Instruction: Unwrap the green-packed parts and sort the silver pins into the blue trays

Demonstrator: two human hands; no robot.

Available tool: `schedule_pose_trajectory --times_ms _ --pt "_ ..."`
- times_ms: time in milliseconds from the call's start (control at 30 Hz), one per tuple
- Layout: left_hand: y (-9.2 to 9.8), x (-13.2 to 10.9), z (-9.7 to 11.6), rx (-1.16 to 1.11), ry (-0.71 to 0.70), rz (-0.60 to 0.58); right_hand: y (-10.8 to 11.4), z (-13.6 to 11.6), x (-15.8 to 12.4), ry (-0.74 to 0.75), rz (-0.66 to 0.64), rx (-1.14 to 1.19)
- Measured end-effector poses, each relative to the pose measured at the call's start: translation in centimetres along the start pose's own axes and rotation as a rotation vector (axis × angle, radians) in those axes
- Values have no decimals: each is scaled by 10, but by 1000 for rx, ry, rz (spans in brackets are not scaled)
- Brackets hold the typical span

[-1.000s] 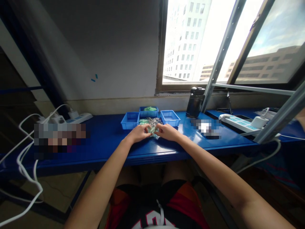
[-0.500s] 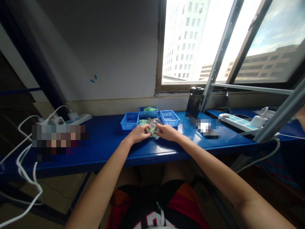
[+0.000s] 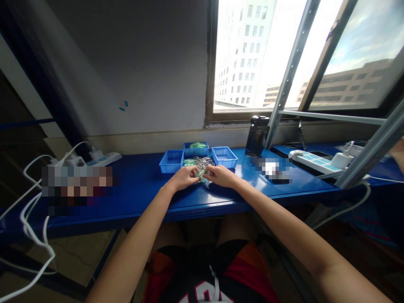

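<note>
- While both hands are meeting near the table's front edge, a small green piece [image 3: 200, 174] is sitting between them, its exact form too small to tell.
- Left hand [image 3: 184, 177]: thumb and fingers are pinching the green piece from its left side.
- Right hand [image 3: 220, 175]: thumb and fingers are closing on the same piece from its right side (the knuckles are partly hiding the contact).
- Metal pile [image 3: 204, 162], small shiny parts: lying just beyond the hands, with green packets [image 3: 189, 162] touching its left side.
- Blue trays, three: the left tray [image 3: 170, 168] and the right tray [image 3: 224, 162] are flanking the pile; the rear tray [image 3: 196, 152] is standing behind it, holding more green strips [image 3: 198, 145].
- Edges and room: the blue table [image 3: 135, 185] is offering a broad stretch leftward, reaching towards the left power strip [image 3: 105, 158]. Forward room is narrowing at the trays, and the wall is rising just behind them. Rightward, a narrower strip is running towards the black bottle [image 3: 257, 136]. The forearms are crossing the front edge.
- Differences from half a second earlier: the view is sitting slightly lower and leftward for trays and bottle; the hands are keeping their pinch, and trays and pile are holding their arrangement.
</note>
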State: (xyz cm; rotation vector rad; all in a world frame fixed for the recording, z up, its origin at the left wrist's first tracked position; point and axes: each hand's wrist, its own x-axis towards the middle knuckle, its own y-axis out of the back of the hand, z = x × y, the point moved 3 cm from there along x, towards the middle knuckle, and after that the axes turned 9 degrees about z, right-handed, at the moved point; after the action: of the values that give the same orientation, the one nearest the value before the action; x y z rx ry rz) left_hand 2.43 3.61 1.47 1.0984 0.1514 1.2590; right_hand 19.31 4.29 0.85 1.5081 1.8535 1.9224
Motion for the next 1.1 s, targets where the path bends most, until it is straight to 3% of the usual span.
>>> schedule_pose_trajectory --times_ms 367,633,867,1100 --pt "3 -1 5 -26 -8 -4 4 -3 0 -12 8 41" --pt "3 0 0 34 -46 89 7 -5 0 5 13 -23" --pt "3 -2 2 -59 41 13 10 -6 1 -3 40 -58" --pt "2 -2 2 -92 25 39 7 -3 1 1 55 -40"
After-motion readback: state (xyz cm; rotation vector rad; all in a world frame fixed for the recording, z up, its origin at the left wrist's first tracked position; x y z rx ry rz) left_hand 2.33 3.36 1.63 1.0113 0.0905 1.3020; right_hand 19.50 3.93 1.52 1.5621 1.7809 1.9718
